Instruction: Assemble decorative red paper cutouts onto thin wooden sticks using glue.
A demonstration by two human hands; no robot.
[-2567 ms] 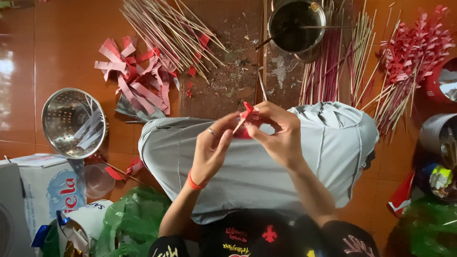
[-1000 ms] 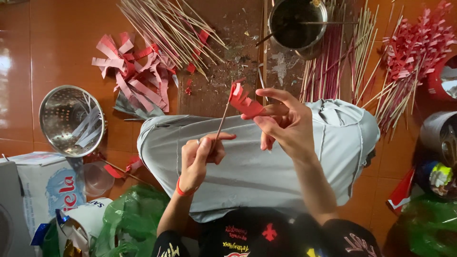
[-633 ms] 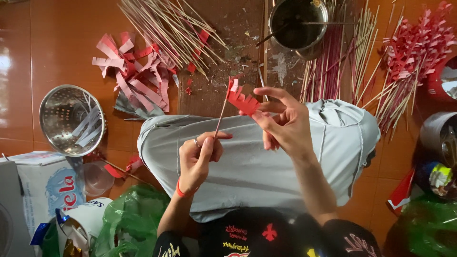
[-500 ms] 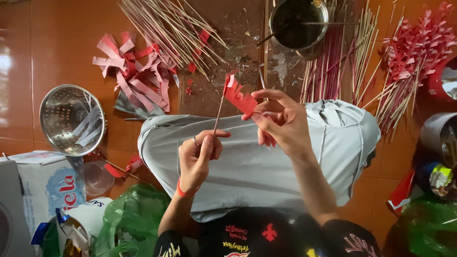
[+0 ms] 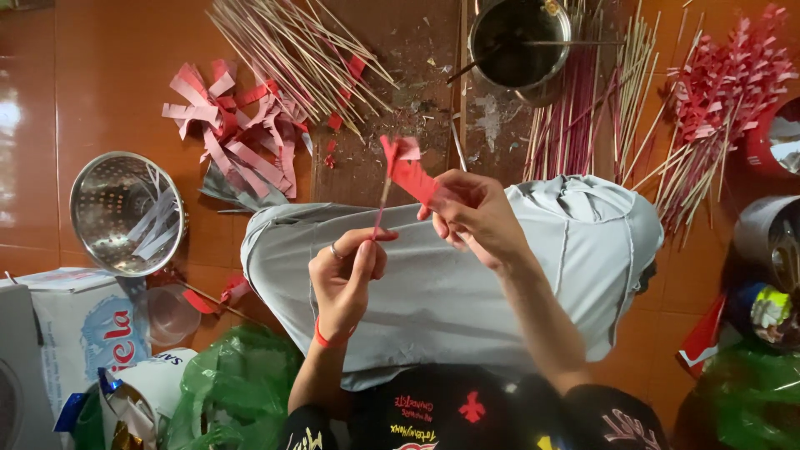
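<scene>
Pinching a thin stick upright in the left hand over the lap, right hand gripping the red paper strip at its tip, finished bundle piling up right, bare sticks and cut strips waiting on the floor.

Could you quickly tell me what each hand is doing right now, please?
Left hand: closed, pinching the thin stick near its lower end.
Right hand: closed, pinching the red paper strip at the stick's top.
</scene>
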